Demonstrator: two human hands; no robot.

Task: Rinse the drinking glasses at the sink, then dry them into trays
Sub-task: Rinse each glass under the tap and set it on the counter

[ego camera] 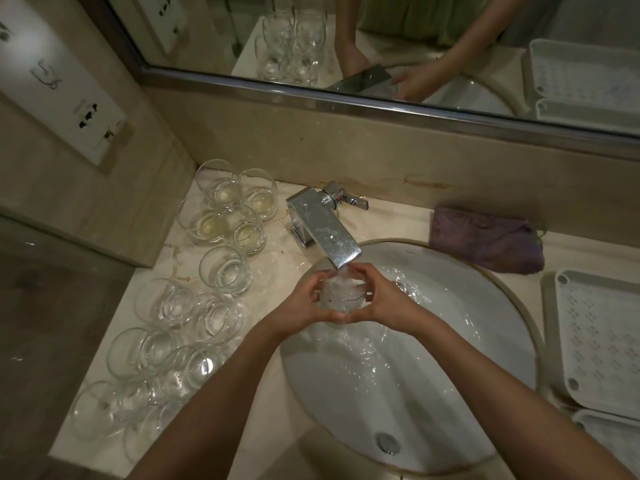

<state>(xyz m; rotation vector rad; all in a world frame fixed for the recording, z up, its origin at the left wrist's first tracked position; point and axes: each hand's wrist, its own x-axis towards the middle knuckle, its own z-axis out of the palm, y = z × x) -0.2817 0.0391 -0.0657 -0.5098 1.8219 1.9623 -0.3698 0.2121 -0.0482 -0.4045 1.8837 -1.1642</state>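
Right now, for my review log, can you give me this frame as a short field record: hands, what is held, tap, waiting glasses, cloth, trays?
left hand: left hand grips the clear drinking glass
right hand: right hand grips the same glass from the other side
tap: chrome square-spout faucet is running, water falls into the glass
sink: round white basin, wet
waiting glasses: cluster of clear round tumblers on the counter left of the basin
cloth: folded purple cloth behind the basin on the right
trays: white perforated plastic tray right of the basin, holds no glasses
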